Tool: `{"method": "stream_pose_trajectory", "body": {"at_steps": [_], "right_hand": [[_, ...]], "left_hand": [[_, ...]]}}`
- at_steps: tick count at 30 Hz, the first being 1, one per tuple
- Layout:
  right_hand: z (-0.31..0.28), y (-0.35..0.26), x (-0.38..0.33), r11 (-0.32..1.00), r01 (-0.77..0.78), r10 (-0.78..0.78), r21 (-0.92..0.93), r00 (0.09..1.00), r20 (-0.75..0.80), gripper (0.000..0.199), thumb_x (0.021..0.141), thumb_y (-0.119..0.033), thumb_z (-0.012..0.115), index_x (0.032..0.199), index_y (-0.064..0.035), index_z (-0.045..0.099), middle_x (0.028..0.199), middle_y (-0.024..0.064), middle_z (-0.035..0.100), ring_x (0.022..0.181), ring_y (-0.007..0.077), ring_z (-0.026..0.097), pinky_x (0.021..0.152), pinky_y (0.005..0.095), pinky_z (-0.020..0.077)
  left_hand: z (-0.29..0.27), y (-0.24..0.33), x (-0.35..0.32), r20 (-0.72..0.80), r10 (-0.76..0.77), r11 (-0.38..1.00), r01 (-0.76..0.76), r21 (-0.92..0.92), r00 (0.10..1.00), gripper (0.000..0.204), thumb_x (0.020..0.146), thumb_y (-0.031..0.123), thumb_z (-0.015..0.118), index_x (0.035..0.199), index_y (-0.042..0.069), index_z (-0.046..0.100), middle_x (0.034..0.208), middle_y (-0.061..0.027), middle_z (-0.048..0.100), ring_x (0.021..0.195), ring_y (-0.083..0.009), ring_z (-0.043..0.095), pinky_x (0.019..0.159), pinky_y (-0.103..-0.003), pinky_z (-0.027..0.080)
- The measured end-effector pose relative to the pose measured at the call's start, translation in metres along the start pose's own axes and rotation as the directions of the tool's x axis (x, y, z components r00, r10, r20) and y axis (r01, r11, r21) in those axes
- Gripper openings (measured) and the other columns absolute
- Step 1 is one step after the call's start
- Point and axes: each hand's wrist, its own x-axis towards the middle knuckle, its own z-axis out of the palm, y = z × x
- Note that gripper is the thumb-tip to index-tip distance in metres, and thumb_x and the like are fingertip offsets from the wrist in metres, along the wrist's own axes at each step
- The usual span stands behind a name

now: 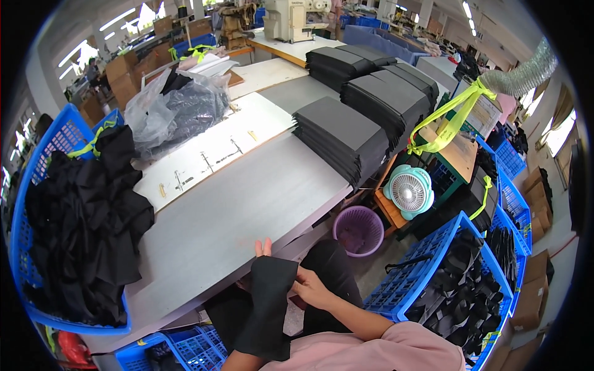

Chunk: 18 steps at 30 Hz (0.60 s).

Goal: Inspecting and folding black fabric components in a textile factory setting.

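A piece of black fabric hangs upright in front of me at the table's near edge. My left hand is behind it; two stretched fingertips show above its top edge, while the palm and thumb are hidden. The cloth drapes down over my left forearm and appears held by that hand. From the right side, my right hand pinches the fabric's edge between thumb and fingers. Below the hands are my dark-clad legs.
The grey tabletop bears several stacks of black panels, a white board and plastic bags. Blue baskets of black cloth flank me. A teal fan and a purple bin stand to the right.
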Motion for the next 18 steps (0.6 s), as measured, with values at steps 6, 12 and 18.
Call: {"method": "stream_pose_trajectory", "body": {"at_steps": [6,12,18], "right_hand": [[0.000,-0.004,0.002,0.931,0.194,-0.231,-0.308,0.969,-0.088,0.015,0.092,-0.005,0.063,0.105,0.0023,0.068,0.104,0.0068,0.068,0.097,0.0160,0.062,0.086,0.0278,0.0480],[0.002,-0.015,0.009,0.610,0.208,-0.529,-0.765,0.826,-0.197,0.013,0.093,-0.009,0.064,0.103,-0.0009,0.069,0.093,0.0035,0.069,0.093,0.0141,0.063,0.081,0.0292,0.0487],[-0.019,-0.030,-0.008,0.893,-0.102,-0.026,0.439,0.960,0.278,0.017,0.099,-0.014,0.060,0.092,0.0008,0.065,0.087,-0.0019,0.062,0.082,0.0074,0.054,0.076,0.0245,0.0438]], "left_hand": [[0.000,0.009,0.007,-0.044,0.051,0.998,-0.050,0.025,0.998,0.037,0.097,0.021,0.060,0.129,0.003,0.057,0.123,-0.0099,0.061,0.112,-0.0172,0.059,0.095,-0.033,0.050],[0.004,0.012,0.022,-0.120,0.156,0.987,-0.152,0.042,0.980,0.039,0.098,0.023,0.060,0.132,0.004,0.056,0.128,-0.0107,0.058,0.115,-0.0172,0.057,0.097,-0.033,0.049],[-0.024,0.032,0.013,-0.151,0.026,0.997,-0.014,0.080,0.988,0.042,0.098,0.024,0.060,0.134,0.005,0.054,0.133,-0.0114,0.056,0.119,-0.0172,0.055,0.098,-0.033,0.048]]}}
